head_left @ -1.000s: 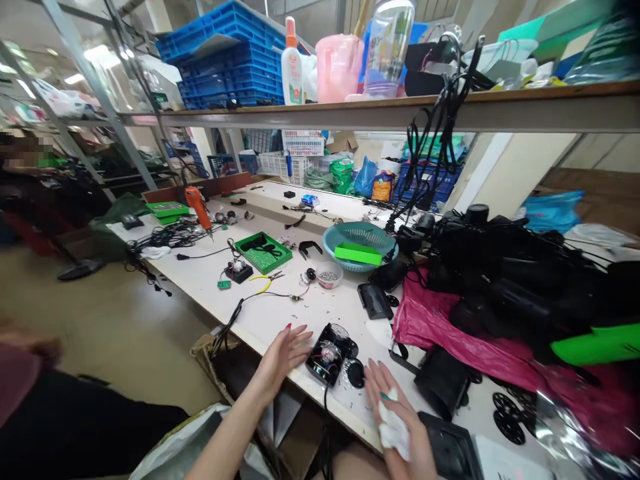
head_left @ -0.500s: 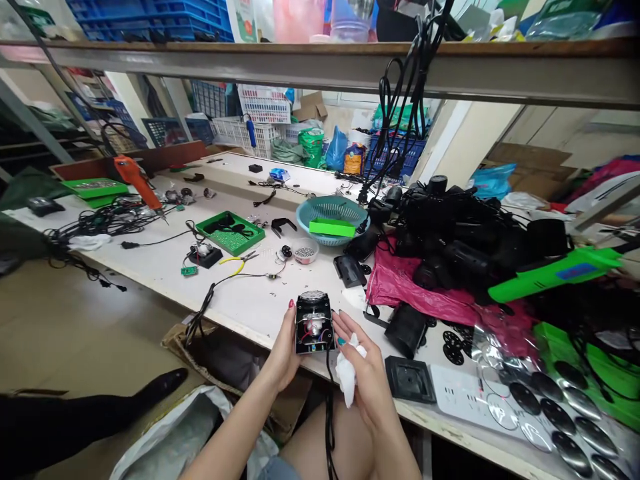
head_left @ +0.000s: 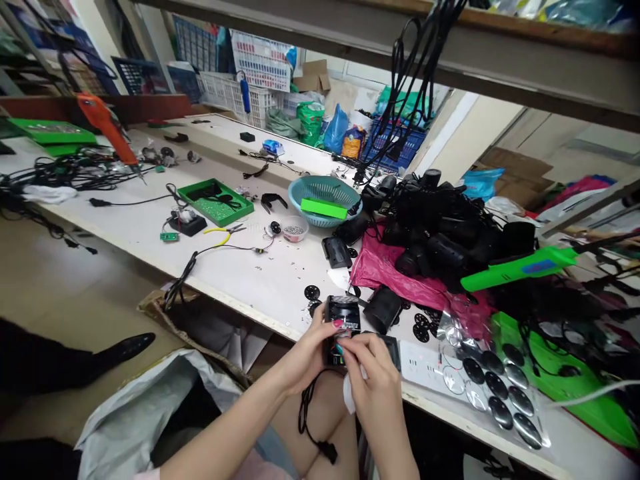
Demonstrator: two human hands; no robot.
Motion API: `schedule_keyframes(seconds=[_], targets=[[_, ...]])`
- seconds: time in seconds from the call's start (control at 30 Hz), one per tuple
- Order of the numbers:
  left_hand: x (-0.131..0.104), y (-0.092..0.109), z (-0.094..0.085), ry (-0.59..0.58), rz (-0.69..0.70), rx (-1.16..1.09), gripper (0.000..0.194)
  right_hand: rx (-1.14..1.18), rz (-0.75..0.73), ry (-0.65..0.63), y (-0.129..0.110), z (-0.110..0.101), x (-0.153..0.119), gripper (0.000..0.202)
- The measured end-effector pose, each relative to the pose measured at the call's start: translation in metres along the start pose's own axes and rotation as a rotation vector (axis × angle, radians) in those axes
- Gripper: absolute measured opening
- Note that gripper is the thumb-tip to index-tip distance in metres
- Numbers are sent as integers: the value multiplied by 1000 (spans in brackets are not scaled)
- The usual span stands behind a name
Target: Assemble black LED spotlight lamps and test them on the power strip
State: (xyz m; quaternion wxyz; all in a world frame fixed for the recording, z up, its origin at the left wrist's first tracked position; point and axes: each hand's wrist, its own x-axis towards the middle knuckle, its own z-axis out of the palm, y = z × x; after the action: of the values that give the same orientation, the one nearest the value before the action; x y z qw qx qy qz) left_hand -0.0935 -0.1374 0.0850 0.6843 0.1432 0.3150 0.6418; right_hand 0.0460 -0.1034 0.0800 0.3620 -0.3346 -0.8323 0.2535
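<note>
Since the earliest frame, the open black plastic housing with coloured wires inside (head_left: 343, 308) has been lifted off the white counter (head_left: 240, 277), and the right fingertips have been brought from its side to its opening.

From the head view, the housing is held at the counter's near edge, above the lap. Its side is clasped by the left grip (head_left: 311, 350), with the thumb laid over the opening. The right grip (head_left: 374, 365) is closed to a pinch at the interior; what is pinched cannot be told. A crumpled white tissue (head_left: 349, 395) is also tucked in it.

As a judgement, the wiring is best worked with light fingertip pressure while the shell is steadied from the left. The tissue should be kept out of the opening, and the dangling black cable (head_left: 303, 408) left slack so that no joint is strained.
</note>
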Motion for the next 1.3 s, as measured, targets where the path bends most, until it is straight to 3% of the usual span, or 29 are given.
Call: schedule_keyframes(seconds=[0.1,0.2,0.43,0.5,0.63,0.8,0.93,1.03,1.2,1.3], targets=[[-3,-3,9,12,-6,35,73,-130,-17,-52,-9,-4,1,24],[-3,-7,12,68,35,62,72,-132,-12,-71,-18,-7,-1,26],[0,-7,10,88,61,164,67,101,72,183,3,-17,-17,24],[0,-8,9,92,47,172,69,120,89,205,11,-19,-18,21],[1,-14,8,105,-5,134,74,173,62,101,14,-18,-13,22],[2,-17,7,23,-32,119,70,128,22,26,7,-17,-5,19],[3,-9,11,-25,-105,47,67,124,48,39,9,-18,1,16],[4,-4,16,-77,-82,-64,65,119,52,83,17,-15,5,15],[8,-5,24,32,5,15,77,155,57,94,29,-6,11,17],[13,-9,24,71,14,19,75,231,102,86,32,-9,12,16]])
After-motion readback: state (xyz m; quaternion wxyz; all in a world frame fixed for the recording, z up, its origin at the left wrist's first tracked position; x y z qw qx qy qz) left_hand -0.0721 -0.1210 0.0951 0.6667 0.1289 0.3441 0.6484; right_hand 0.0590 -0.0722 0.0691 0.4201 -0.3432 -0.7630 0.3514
